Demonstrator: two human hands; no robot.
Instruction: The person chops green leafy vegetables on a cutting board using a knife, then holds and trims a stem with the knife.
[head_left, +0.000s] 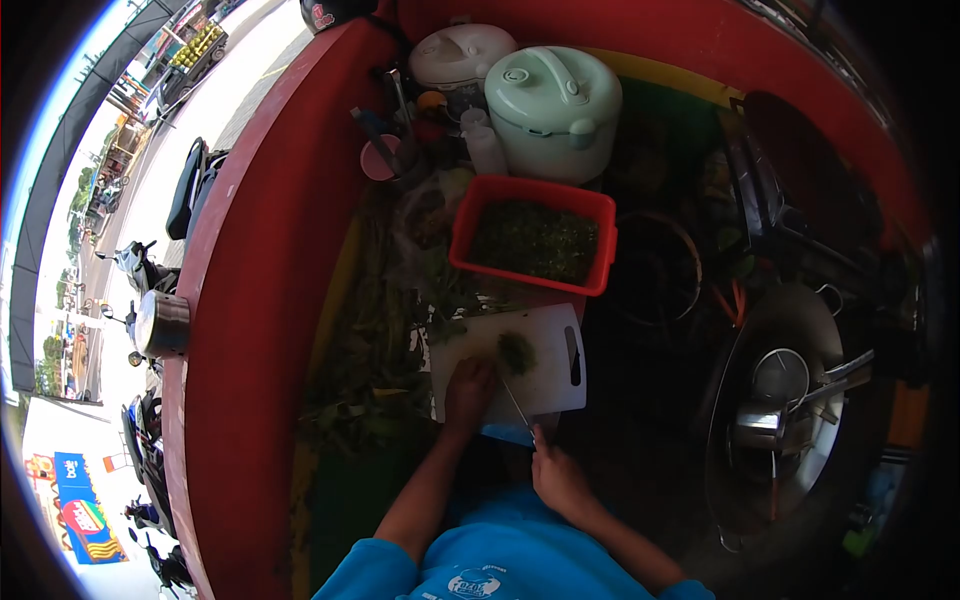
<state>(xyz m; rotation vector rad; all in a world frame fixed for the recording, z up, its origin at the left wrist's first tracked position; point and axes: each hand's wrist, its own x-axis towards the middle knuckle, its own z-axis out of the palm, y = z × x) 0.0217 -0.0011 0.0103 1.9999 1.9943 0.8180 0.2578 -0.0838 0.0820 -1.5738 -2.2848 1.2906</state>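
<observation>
My right hand (pixel 560 475) is closed around the handle of a knife (pixel 518 404), whose thin blade points up and left across a white cutting board (pixel 556 385). On the board's left half lies my left hand (pixel 470 392), fingers curled down close to the blade tip. Shade hides whatever is under those fingers. Just right of the blade tip sits a small heap of finely chopped greens (pixel 516 353). Beyond the board stands a red plastic tub (pixel 606 250), filled with chopped greens in its lower part.
Loose leafy stalks (pixel 365 405) lie left of the board. Behind the tub are a pale green lidded container (pixel 555 120), a white one (pixel 460 55) and squeeze bottles (pixel 485 150). At right, a large wok (pixel 725 450) holds a strainer and pots. A red wall (pixel 250 330) borders the left.
</observation>
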